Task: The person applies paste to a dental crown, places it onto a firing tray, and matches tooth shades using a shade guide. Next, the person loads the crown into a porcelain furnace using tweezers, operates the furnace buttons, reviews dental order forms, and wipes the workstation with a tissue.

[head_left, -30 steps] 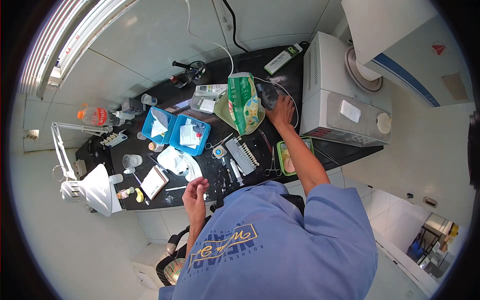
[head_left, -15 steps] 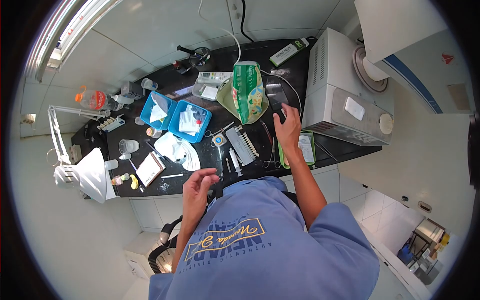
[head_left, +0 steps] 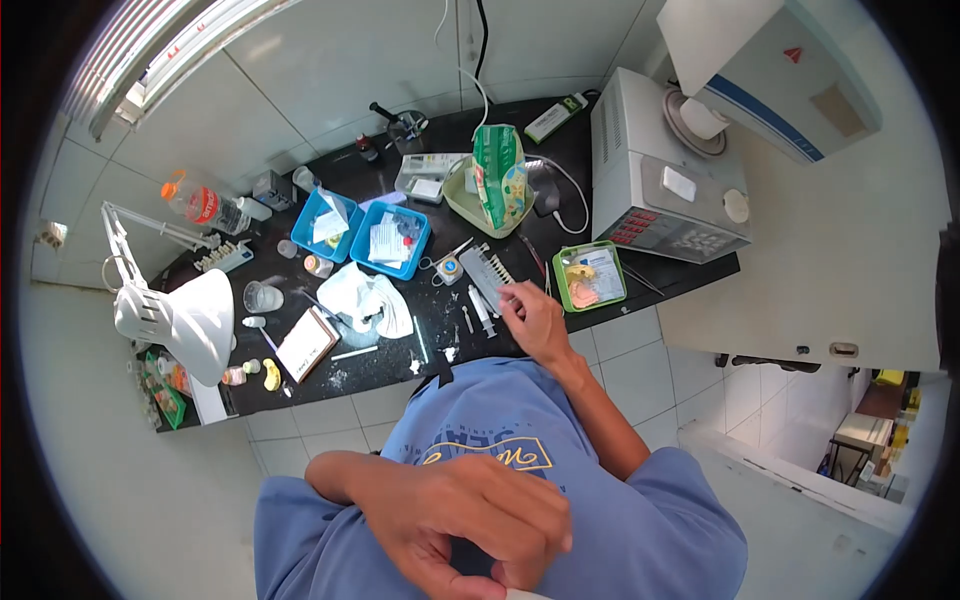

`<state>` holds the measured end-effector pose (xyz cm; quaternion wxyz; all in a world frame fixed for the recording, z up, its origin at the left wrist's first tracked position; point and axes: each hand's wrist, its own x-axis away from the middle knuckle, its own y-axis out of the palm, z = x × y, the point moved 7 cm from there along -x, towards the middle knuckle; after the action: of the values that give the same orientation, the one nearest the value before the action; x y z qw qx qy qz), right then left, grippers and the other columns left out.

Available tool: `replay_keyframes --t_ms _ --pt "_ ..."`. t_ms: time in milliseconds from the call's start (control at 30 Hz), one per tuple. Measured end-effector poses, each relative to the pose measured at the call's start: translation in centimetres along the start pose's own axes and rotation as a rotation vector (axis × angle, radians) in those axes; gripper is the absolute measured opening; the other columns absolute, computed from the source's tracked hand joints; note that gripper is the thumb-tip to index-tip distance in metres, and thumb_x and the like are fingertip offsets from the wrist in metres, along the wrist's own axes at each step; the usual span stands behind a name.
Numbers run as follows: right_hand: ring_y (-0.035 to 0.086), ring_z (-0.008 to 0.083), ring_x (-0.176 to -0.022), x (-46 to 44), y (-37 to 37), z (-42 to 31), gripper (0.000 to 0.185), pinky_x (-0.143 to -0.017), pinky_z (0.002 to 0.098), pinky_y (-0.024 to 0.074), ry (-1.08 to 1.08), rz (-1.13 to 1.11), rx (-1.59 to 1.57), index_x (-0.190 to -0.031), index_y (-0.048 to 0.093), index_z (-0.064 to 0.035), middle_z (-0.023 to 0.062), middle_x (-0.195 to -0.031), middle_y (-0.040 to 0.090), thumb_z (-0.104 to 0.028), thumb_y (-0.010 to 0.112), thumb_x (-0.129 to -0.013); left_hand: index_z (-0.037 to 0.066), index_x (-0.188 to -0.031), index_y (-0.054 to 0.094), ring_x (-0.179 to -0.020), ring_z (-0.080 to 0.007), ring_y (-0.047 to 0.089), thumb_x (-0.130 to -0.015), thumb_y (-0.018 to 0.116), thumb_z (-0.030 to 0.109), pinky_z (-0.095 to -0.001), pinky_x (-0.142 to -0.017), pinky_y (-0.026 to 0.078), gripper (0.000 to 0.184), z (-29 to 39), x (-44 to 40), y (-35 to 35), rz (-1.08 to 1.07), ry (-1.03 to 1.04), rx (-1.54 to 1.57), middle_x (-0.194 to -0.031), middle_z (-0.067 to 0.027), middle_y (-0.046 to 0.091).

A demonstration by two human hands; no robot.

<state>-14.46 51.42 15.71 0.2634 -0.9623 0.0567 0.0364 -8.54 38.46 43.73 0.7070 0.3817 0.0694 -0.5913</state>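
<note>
My left hand [head_left: 470,510] is raised close to the camera in front of my shirt, thumb and fingers curled together. A white edge shows at its fingertips, but I cannot make out what it is. My right hand [head_left: 537,322] hovers by the front edge of the desk with loosely bent fingers and nothing visible in them. Its fingertips reach beside a tooth shade guide [head_left: 482,275] with a row of tabs. A white syringe [head_left: 481,310] lies just left of that hand. To its right is a green tray [head_left: 622,290] holding a pink and yellow dental model [head_left: 580,285].
Two blue bins [head_left: 412,268] stand mid-desk, behind a crumpled white cloth [head_left: 365,300]. A green packet [head_left: 498,175] sits in a basin at the back. A white lamp [head_left: 195,325] leans over the left side; a boxy machine [head_left: 650,180] stands right. A notepad [head_left: 306,345] lies front left.
My left hand has risen from the desk edge toward the camera and closed. My right hand has drawn back from the dark device toward the desk's front edge, uncovering the green tray.
</note>
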Motion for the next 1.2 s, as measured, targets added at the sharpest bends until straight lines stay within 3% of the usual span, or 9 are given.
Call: replay_keyframes --t_ms 300,500,567,667,733,800,933,1067,1200 --pt "0.066 0.0269 -0.085 4.8 0.8 -7.8 0.029 -0.077 0.0365 0.0529 -0.032 -0.356 0.041 -0.109 0.063 -0.0027 0.0127 -0.095 0.066 -0.015 0.069 -0.083 0.001 -0.083 0.07 -0.088 -0.0267 0.058 -0.093 0.061 0.013 -0.0482 -0.092 0.04 0.018 4.9 6.2 2.4 -0.335 0.035 -0.143 -0.087 -0.0104 0.066" --pt "0.064 0.0183 -0.082 5.7 -3.1 -18.6 0.029 -0.069 0.0308 0.051 -0.102 -0.619 -0.399 -0.114 0.065 -0.0054 0.0062 -0.093 0.067 -0.017 0.067 -0.087 0.001 -0.089 0.072 -0.095 -0.0273 0.056 -0.093 0.059 0.01 -0.0509 -0.099 0.033 0.016 6.3 8.1 3.2 -0.523 -0.098 -0.335 -0.097 -0.0115 0.068" --pt "0.064 0.0172 -0.082 7.5 -4.6 -23.9 0.028 -0.067 0.028 0.0494 -0.352 -0.893 -0.648 -0.113 0.064 -0.0025 0.0063 -0.09 0.066 -0.015 0.065 -0.088 0.001 -0.094 0.072 -0.097 -0.0269 0.056 -0.093 0.06 0.012 -0.0502 -0.101 0.033 0.017 6.0 8.6 3.7 -0.544 -0.086 -0.426 -0.102 -0.0117 0.069" --pt "0.065 0.0184 -0.071 9.0 -7.1 -31.0 0.017 -0.058 0.0257 0.0487 -0.656 -0.919 -0.787 -0.104 0.064 0.0006 0.0074 -0.079 0.065 -0.009 0.06 -0.09 0.009 -0.084 0.063 -0.059 -0.0158 0.055 -0.087 0.068 0.012 -0.0455 -0.088 0.04 0.007 8.5 9.4 -0.1 0.2 0.366 -0.609 -0.071 -0.0011 0.056" --pt "0.052 0.0171 -0.048 10.1 -8.0 -34.9 0.019 -0.042 0.0317 0.0411 -0.964 -0.885 -0.6 -0.08 0.062 -0.0005 0.0083 -0.068 0.057 -0.013 0.056 -0.093 0.009 -0.081 0.056 -0.054 -0.0157 0.051 -0.083 0.073 0.013 -0.0475 -0.092 0.037 0.018 9.5 9.3 -1.2 0.637 0.484 -0.606 -0.065 -0.0005 0.048" --pt "0.05 0.0178 -0.049 10.2 -8.6 -35.7 0.018 -0.044 0.0334 0.0404 -1.067 -0.751 -0.509 -0.082 0.061 -0.0016 0.0068 -0.067 0.054 -0.015 0.056 -0.093 0.009 -0.082 0.053 -0.054 -0.0154 0.049 -0.08 0.075 0.013 -0.0491 -0.094 0.039 0.023 10.6 7.5 -0.2 0.692 0.508 -0.65 -0.067 -0.0014 0.048" --pt "0.061 0.0202 -0.059 10.1 -13.6 -35.4 0.01 -0.051 0.029 0.0473 -1.166 -0.462 -0.362 -0.096 0.062 -0.0025 0.0073 -0.074 0.061 -0.01 0.058 -0.091 0.008 -0.091 0.054 -0.069 -0.018 0.058 -0.083 0.072 0.014 -0.0486 -0.098 0.039 0.02 10.6 4.0 0.8 0.441 0.463 -0.637 -0.078 -0.006 0.055" --pt "0.064 0.0222 -0.052 8.9 -16.3 -34.1 0.006 -0.048 0.028 0.0522 -1.096 -0.215 -0.525 -0.095 0.057 -0.0005 0.0104 -0.068 0.065 0.002 0.057 -0.09 0.011 -0.086 0.046 -0.06 -0.0188 0.055 -0.078 0.073 -0.001 -0.0489 -0.094 0.043 0.03 12.4 2.5 1.5 0.35 0.426 -0.668 -0.073 -0.0033 0.049" --pt "0.066 0.0221 -0.055 7.6 -17.6 -37.1 0.011 -0.051 0.0305 0.0552 -1.07 -0.271 -0.527 -0.099 0.055 0.001 0.0123 -0.071 0.067 0.003 0.059 -0.088 0.009 -0.08 0.047 -0.064 -0.0217 0.059 -0.082 0.069 0.0 -0.0475 -0.09 0.048 0.023 14.7 1.9 2.6 0.276 0.467 -0.643 -0.074 -0.0059 0.055"
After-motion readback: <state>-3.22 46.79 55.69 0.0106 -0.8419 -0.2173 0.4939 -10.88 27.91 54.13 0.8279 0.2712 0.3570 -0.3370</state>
